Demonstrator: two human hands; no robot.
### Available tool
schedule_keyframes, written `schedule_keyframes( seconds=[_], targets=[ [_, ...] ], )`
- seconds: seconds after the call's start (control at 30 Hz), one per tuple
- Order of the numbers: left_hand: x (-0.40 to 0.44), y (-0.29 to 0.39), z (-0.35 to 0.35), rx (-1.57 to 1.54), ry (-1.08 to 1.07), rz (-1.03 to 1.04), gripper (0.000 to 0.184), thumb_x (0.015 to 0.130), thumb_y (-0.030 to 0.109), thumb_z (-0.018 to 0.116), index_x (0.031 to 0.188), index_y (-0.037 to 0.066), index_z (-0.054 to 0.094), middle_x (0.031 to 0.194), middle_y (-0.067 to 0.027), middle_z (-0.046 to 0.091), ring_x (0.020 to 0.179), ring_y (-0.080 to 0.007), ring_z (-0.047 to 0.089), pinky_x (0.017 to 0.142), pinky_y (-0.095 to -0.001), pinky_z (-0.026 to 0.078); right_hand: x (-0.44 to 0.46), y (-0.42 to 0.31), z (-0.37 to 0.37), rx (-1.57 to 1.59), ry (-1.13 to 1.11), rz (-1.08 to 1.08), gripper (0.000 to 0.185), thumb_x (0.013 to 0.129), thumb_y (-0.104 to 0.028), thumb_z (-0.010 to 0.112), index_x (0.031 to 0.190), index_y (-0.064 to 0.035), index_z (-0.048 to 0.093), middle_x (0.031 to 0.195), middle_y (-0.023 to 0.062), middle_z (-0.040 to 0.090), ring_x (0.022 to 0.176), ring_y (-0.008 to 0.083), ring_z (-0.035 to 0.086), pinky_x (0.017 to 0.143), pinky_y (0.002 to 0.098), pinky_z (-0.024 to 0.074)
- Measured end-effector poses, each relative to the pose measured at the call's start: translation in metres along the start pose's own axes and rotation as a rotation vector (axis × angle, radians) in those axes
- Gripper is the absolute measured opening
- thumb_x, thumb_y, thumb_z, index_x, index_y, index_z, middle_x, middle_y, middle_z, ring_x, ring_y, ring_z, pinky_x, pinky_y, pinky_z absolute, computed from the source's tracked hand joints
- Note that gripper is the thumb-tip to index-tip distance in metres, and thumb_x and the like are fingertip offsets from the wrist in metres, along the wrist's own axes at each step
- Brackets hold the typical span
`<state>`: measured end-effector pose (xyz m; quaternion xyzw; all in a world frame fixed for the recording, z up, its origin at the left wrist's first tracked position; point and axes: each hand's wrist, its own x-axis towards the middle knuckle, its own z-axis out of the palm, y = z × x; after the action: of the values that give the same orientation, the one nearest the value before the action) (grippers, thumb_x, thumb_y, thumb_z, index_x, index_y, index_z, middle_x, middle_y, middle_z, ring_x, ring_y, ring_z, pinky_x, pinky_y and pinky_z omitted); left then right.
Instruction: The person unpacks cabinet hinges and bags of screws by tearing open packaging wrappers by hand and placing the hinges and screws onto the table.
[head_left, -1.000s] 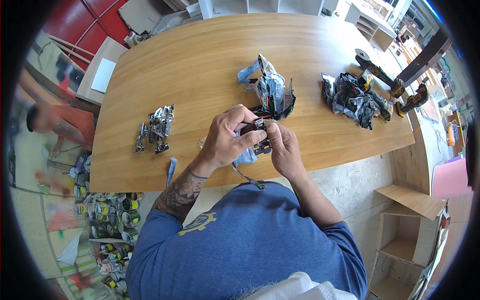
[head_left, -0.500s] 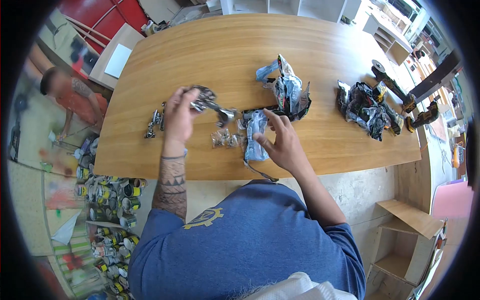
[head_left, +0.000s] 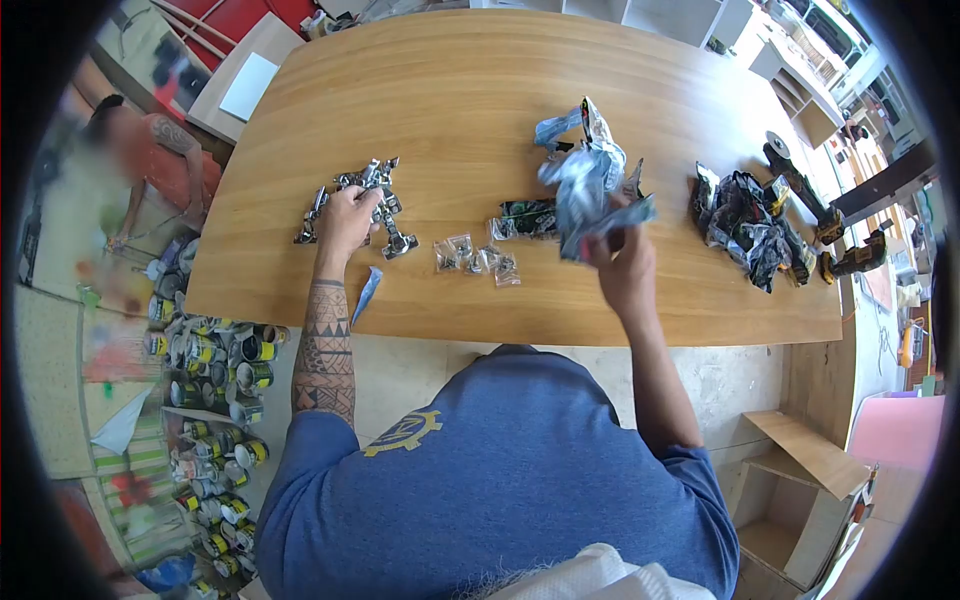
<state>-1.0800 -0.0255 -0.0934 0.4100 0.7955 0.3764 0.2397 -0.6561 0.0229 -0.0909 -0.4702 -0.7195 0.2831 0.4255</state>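
Note:
At the left of the wooden table (head_left: 450,120), my left hand (head_left: 347,222) is closed over a shiny metal cabinet hinge (head_left: 400,243). More metal hinges (head_left: 308,215) lie beside it, partly hidden by the hand. My right hand (head_left: 628,262) grips a crumpled plastic wrapper (head_left: 585,195), blurred by motion, over other torn packaging (head_left: 597,125). Small clear bags (head_left: 455,252) of hardware rest between the hands. Behind them lies a dark green and black wrapper (head_left: 527,218). A thin bluish strip (head_left: 367,293) is close to my left wrist.
To the right sit a heap of dark plastic packaging (head_left: 745,225), an angle grinder (head_left: 795,180) and a cordless drill (head_left: 855,255). Another person (head_left: 175,165) is off the table's left side. Several paint cans (head_left: 225,370) stand on the floor at left.
My left hand has moved left and down onto the table with the hinge. My right hand has picked up the plastic wrapper and carried it right to the torn packaging.

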Motion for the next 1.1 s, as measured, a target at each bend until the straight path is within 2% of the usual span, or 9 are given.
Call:
schedule_keyframes(
  seconds=[0.1,0.13,0.17,0.23,0.3,0.53,0.63,0.8,1.1],
  targets=[
    [0.000,0.009,0.006,0.150,0.005,0.049,0.038,0.100,0.038,0.071,0.098,0.000,0.075,0.071,-0.0039,0.071,0.060,-0.0152,0.073,0.049,-0.0318,0.052,0.050,0.009,0.008,-0.293,0.103,-0.215,0.040,0.091,-0.010,0.074,0.129,-0.0030,0.067,0.110,0.0176,0.068,0.102,0.0341,0.066,0.087,0.0472,0.0534],
    [0.006,0.007,0.009,0.219,0.001,0.021,0.038,0.099,0.037,0.070,0.098,-0.001,0.075,0.077,-0.0117,0.075,0.068,-0.0240,0.076,0.058,-0.0392,0.056,0.066,0.013,0.014,-0.507,0.116,-0.343,0.032,0.090,-0.010,0.073,0.121,-0.0037,0.071,0.118,0.0176,0.069,0.110,0.0366,0.064,0.091,0.0499,0.0521],
    [0.014,-0.004,0.014,0.225,-0.008,0.035,0.038,0.099,0.037,0.070,0.098,-0.001,0.075,0.077,-0.0117,0.075,0.068,-0.0240,0.076,0.058,-0.0392,0.056,0.077,0.020,0.028,-0.477,0.050,-0.317,0.025,0.087,-0.012,0.072,0.111,-0.0052,0.071,0.125,0.0186,0.067,0.123,0.0461,0.055,0.101,0.0560,0.0471],
    [0.032,-0.027,0.026,0.414,0.192,0.362,0.038,0.098,0.036,0.070,0.097,-0.002,0.074,0.086,-0.0195,0.077,0.082,-0.0345,0.076,0.072,-0.0456,0.057,0.086,0.039,0.055,-0.644,0.114,-0.566,0.024,0.091,-0.013,0.070,0.114,-0.0078,0.071,0.127,0.0187,0.066,0.122,0.0469,0.056,0.101,0.0542,0.0485],
    [0.015,-0.003,0.024,0.366,0.181,0.334,0.038,0.097,0.035,0.073,0.097,-0.003,0.073,0.091,-0.0237,0.076,0.091,-0.0413,0.073,0.082,-0.0487,0.056,0.077,0.088,0.073,-0.596,0.092,-0.458,0.024,0.092,-0.014,0.070,0.116,-0.0091,0.071,0.128,0.0180,0.066,0.123,0.0467,0.057,0.102,0.0541,0.0482],
    [-0.019,0.009,0.023,0.180,0.154,0.325,0.033,0.098,0.030,0.075,0.104,-0.002,0.075,0.098,-0.0199,0.076,0.093,-0.0330,0.074,0.082,-0.0431,0.056,0.026,0.113,-0.016,-0.664,0.125,0.055,0.020,0.098,-0.018,0.068,0.117,-0.0123,0.071,0.126,0.0127,0.066,0.121,0.0424,0.058,0.105,0.0550,0.0463],
    [-0.040,0.038,0.044,0.195,0.131,0.431,0.033,0.097,0.030,0.076,0.107,-0.001,0.075,0.099,-0.0205,0.075,0.092,-0.0331,0.073,0.082,-0.0431,0.057,0.013,0.115,-0.037,-0.745,0.117,0.110,0.022,0.097,-0.020,0.069,0.119,-0.0159,0.072,0.125,0.0078,0.065,0.119,0.0387,0.058,0.101,0.0525,0.0488],
    [-0.077,0.097,0.126,0.225,-0.173,0.758,0.037,0.094,0.025,0.079,0.122,0.002,0.072,0.100,-0.0182,0.069,0.087,-0.0327,0.069,0.078,-0.0444,0.056,0.017,0.099,-0.043,-0.609,0.036,0.125,0.030,0.091,-0.021,0.076,0.119,-0.0109,0.072,0.125,0.0155,0.065,0.119,0.0412,0.058,0.103,0.0544,0.0478],
    [-0.031,0.088,0.143,0.632,-0.309,0.618,0.030,0.091,0.025,0.077,0.116,0.008,0.074,0.110,-0.0224,0.073,0.109,-0.0403,0.068,0.095,-0.0498,0.054,-0.007,0.048,-0.115,-0.198,0.151,-0.060,0.041,0.089,-0.016,0.083,0.126,-0.0039,0.070,0.128,0.0194,0.068,0.125,0.0404,0.061,0.105,0.0475,0.0508]
  ],
)
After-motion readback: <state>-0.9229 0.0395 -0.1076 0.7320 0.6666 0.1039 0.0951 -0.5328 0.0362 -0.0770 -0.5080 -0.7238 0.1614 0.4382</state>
